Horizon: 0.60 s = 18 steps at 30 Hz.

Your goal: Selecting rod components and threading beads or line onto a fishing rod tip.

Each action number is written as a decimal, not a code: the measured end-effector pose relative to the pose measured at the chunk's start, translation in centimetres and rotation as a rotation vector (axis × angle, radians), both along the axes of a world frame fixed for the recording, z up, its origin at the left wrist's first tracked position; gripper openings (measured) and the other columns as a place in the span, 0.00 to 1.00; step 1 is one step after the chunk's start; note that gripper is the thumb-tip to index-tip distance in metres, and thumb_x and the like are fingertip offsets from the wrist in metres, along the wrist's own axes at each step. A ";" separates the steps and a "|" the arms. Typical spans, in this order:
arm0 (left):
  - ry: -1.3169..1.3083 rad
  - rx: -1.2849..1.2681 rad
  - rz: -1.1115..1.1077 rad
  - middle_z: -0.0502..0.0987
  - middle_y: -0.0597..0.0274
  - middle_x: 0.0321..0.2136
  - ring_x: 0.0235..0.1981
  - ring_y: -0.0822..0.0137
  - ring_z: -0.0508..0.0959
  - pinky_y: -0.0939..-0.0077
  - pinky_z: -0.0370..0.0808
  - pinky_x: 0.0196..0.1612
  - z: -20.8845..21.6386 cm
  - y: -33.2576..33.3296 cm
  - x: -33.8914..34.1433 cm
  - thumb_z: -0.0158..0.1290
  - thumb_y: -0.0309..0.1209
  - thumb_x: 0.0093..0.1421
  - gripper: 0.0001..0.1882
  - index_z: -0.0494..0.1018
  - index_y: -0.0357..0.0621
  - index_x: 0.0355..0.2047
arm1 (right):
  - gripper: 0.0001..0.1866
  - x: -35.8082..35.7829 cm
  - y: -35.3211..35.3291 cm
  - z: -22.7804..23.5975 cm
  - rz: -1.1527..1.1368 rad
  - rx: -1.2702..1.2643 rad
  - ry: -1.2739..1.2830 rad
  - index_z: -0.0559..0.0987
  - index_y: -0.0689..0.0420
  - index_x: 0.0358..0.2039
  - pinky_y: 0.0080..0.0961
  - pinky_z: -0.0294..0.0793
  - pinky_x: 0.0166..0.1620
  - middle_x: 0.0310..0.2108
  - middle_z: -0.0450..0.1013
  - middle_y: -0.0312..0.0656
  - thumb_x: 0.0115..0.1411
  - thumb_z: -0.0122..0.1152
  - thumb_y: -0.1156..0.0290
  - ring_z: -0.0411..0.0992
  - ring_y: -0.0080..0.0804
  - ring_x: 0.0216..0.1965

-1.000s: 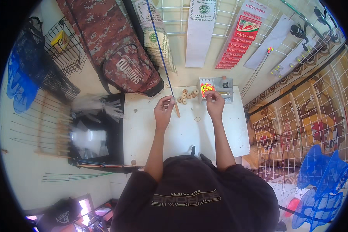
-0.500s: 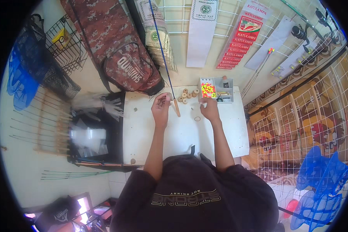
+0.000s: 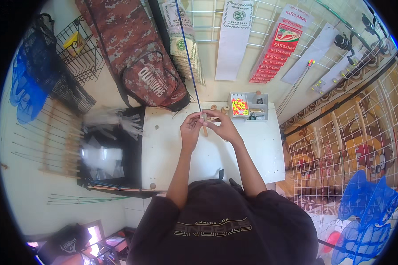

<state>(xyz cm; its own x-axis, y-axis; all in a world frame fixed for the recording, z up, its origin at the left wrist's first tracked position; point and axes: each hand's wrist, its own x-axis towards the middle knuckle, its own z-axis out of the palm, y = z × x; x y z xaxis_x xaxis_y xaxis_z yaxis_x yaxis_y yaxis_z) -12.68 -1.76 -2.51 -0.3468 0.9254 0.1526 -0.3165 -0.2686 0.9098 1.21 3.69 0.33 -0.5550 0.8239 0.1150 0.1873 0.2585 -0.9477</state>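
Note:
My left hand (image 3: 191,131) and my right hand (image 3: 222,126) meet over the far part of the white table (image 3: 163,154). Their fingertips are closed together around a small pale object (image 3: 203,116), too small to name. Just behind the fingers, a thin blue fishing rod (image 3: 192,73) leans up toward the wall; its wooden handle end (image 3: 205,131) shows between my hands. Past my right fingers lie round, tan cork-like rings (image 3: 225,109), partly hidden by the hand.
A grey compartment box (image 3: 262,117) with a tray of small yellow and red pieces (image 3: 239,107) stands at the table's far right. A camouflage rod bag (image 3: 150,75) hangs at the back left. Clear plastic bags (image 3: 101,154) lie left of the table.
My right hand has moved left, away from the box, and joined my left hand at the small pale object. The loose ring on the table is now out of sight.

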 end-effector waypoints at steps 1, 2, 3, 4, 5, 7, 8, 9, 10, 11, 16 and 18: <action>0.011 0.001 -0.002 0.75 0.58 0.40 0.40 0.73 0.74 0.79 0.72 0.45 -0.2 -0.1 -0.1 0.53 0.22 0.59 0.14 0.69 0.34 0.45 | 0.23 -0.2 -0.4 0.1 -0.076 0.010 0.053 0.75 0.56 0.51 0.24 0.70 0.47 0.40 0.76 0.40 0.54 0.65 0.69 0.73 0.26 0.43; 0.022 0.002 -0.004 0.75 0.58 0.40 0.40 0.73 0.74 0.79 0.72 0.45 -0.5 -0.1 -0.3 0.53 0.22 0.59 0.13 0.70 0.33 0.45 | 0.23 -0.2 -0.3 0.0 -0.072 0.012 0.051 0.75 0.56 0.51 0.24 0.70 0.47 0.40 0.76 0.40 0.54 0.65 0.69 0.73 0.26 0.43; 0.024 0.008 0.003 0.75 0.58 0.38 0.39 0.74 0.74 0.79 0.72 0.46 -1.1 0.0 -0.5 0.54 0.21 0.58 0.13 0.70 0.34 0.45 | 0.22 -0.1 -0.2 -0.3 -0.088 -0.012 0.012 0.76 0.58 0.50 0.23 0.71 0.45 0.36 0.77 0.39 0.53 0.65 0.70 0.73 0.25 0.39; 0.022 0.009 0.003 0.75 0.58 0.38 0.39 0.74 0.74 0.79 0.72 0.46 -0.9 0.0 -0.4 0.54 0.21 0.58 0.13 0.70 0.34 0.45 | 0.21 0.0 -0.1 -0.3 -0.106 -0.036 -0.027 0.76 0.59 0.48 0.22 0.71 0.43 0.32 0.78 0.39 0.53 0.65 0.71 0.74 0.23 0.36; 0.023 0.010 0.003 0.75 0.59 0.39 0.40 0.74 0.74 0.79 0.72 0.46 -0.6 0.0 -0.2 0.55 0.21 0.58 0.14 0.70 0.34 0.44 | 0.17 -0.1 -0.3 -0.5 -0.158 -0.014 -0.012 0.79 0.61 0.43 0.22 0.72 0.39 0.27 0.78 0.37 0.52 0.65 0.73 0.73 0.22 0.31; 0.023 0.012 0.004 0.75 0.59 0.39 0.40 0.74 0.74 0.79 0.71 0.47 -0.8 0.2 -0.2 0.55 0.21 0.58 0.14 0.70 0.34 0.44 | 0.15 -0.1 -0.3 -0.6 -0.186 0.007 -0.013 0.80 0.61 0.41 0.23 0.72 0.38 0.27 0.78 0.40 0.52 0.65 0.73 0.74 0.25 0.30; 0.052 0.018 0.016 0.75 0.57 0.41 0.40 0.73 0.74 0.78 0.73 0.45 -1.2 0.3 -0.4 0.55 0.22 0.58 0.14 0.70 0.35 0.45 | 0.13 -0.2 -0.4 -0.6 -0.213 0.027 -0.013 0.80 0.61 0.39 0.24 0.72 0.37 0.28 0.78 0.43 0.52 0.64 0.73 0.75 0.28 0.29; 0.082 0.024 0.027 0.75 0.56 0.43 0.41 0.71 0.75 0.77 0.74 0.44 -1.6 0.4 -0.5 0.55 0.23 0.58 0.15 0.69 0.36 0.46 | 0.13 -0.1 -0.4 -0.5 -0.213 0.028 -0.014 0.80 0.61 0.39 0.24 0.72 0.37 0.28 0.78 0.43 0.52 0.64 0.73 0.75 0.28 0.29; 0.081 0.023 0.025 0.75 0.56 0.43 0.41 0.71 0.75 0.77 0.74 0.44 -1.6 0.5 -0.6 0.55 0.23 0.58 0.15 0.69 0.36 0.46 | 0.11 0.0 -0.5 -0.2 -0.228 0.081 -0.067 0.81 0.61 0.38 0.25 0.73 0.37 0.28 0.78 0.44 0.53 0.63 0.74 0.76 0.31 0.30; 0.090 0.009 0.034 0.75 0.56 0.44 0.42 0.71 0.74 0.77 0.73 0.45 -1.6 0.5 -0.6 0.55 0.23 0.58 0.15 0.69 0.35 0.46 | 0.09 0.1 -0.6 0.2 -0.242 0.134 -0.120 0.81 0.62 0.36 0.26 0.73 0.38 0.29 0.78 0.46 0.54 0.61 0.75 0.76 0.34 0.30; 0.082 0.034 0.069 0.74 0.57 0.44 0.42 0.72 0.73 0.77 0.71 0.47 -1.2 0.5 -0.6 0.55 0.20 0.57 0.15 0.69 0.34 0.46 | 0.08 0.8 -0.4 0.8 -0.219 0.163 -0.182 0.81 0.63 0.35 0.30 0.73 0.39 0.31 0.77 0.50 0.56 0.56 0.77 0.76 0.41 0.33; 0.123 0.039 0.073 0.74 0.56 0.44 0.43 0.71 0.73 0.77 0.71 0.48 -1.5 0.7 -0.6 0.54 0.19 0.57 0.15 0.68 0.34 0.46 | 0.08 1.1 0.0 0.5 -0.216 0.190 -0.157 0.81 0.63 0.34 0.31 0.72 0.40 0.31 0.76 0.51 0.57 0.55 0.78 0.75 0.43 0.34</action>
